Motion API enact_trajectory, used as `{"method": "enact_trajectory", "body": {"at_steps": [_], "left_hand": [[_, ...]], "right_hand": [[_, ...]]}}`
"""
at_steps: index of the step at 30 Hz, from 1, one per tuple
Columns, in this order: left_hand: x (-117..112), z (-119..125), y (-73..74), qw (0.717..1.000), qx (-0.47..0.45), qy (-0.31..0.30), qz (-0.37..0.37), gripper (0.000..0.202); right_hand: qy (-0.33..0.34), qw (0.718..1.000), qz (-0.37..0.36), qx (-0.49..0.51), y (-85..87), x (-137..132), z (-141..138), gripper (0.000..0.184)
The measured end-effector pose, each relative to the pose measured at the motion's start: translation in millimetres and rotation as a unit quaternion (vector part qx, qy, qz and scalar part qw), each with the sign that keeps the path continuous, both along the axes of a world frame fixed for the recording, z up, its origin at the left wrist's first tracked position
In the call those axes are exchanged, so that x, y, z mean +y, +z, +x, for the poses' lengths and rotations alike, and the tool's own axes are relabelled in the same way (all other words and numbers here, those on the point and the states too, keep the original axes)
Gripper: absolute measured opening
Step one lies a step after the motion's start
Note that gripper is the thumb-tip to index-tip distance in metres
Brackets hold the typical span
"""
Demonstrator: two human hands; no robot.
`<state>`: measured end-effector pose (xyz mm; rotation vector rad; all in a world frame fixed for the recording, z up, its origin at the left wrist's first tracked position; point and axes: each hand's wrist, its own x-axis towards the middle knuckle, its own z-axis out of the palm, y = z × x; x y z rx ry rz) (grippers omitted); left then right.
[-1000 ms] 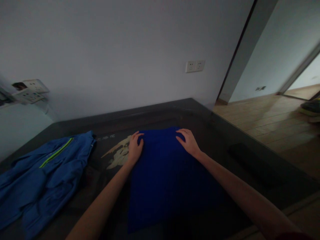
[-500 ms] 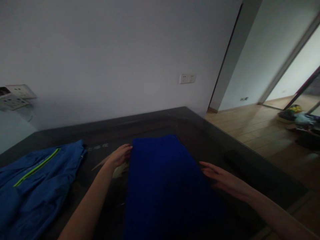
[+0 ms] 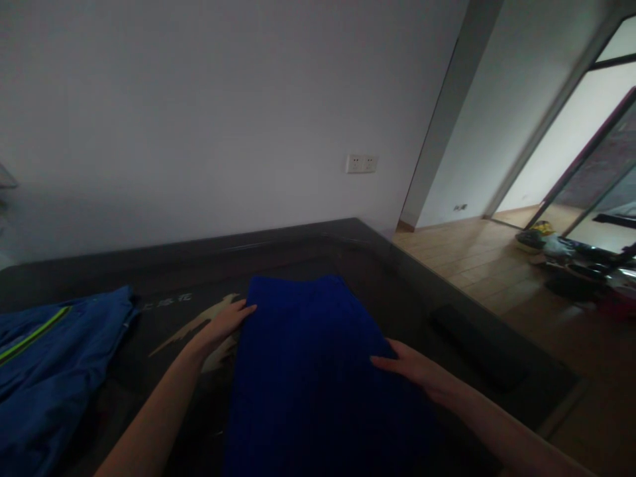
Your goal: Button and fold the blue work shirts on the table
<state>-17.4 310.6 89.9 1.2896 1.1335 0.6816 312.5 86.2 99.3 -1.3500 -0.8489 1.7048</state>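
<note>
A folded dark blue cloth (image 3: pixel 308 371) lies flat on the dark glossy table (image 3: pixel 397 278). My left hand (image 3: pixel 221 326) rests with fingers stretched out at the cloth's upper left edge, touching it. My right hand (image 3: pixel 415 372) lies flat with fingers extended against the cloth's right edge, about halfway down. Neither hand holds anything. A pale gold print on the table top (image 3: pixel 199 324) shows partly beneath my left hand.
A lighter blue jacket with a lime-green zip (image 3: pixel 44 358) lies at the table's left. A dark flat object (image 3: pixel 477 344) sits near the right edge. The wall behind carries a double socket (image 3: pixel 362 163). Wooden floor and a doorway open to the right, with items on the floor (image 3: pixel 561 258).
My right hand slid from the cloth's top right corner down along its right edge. My left hand shifted off the top onto the left edge. The view swung to the right.
</note>
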Motion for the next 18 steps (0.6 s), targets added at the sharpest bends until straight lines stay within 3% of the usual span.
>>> {"method": "enact_trajectory", "body": {"at_steps": [3,7,12,18], "left_hand": [[-6.2,4.9,0.9,0.997,-0.042,-0.016,-0.059,0.035],[-12.9,12.0,-3.9,0.990,-0.106,0.021,-0.094,0.053],[-16.5,19.1,-6.6,0.983,-0.148,0.063,-0.084,0.048],[-16.0,34.4,-2.8,0.978,-0.188,0.073,-0.057,0.046]], "right_hand": [[-0.011,0.999,0.038,-0.005,-3.4,4.4,-7.1,0.068],[-0.014,0.998,0.063,0.009,-2.9,10.6,-10.9,0.078],[-0.001,0.997,0.077,-0.015,1.6,24.3,2.1,0.084],[0.076,0.986,0.121,-0.083,16.5,47.1,29.4,0.079]]}}
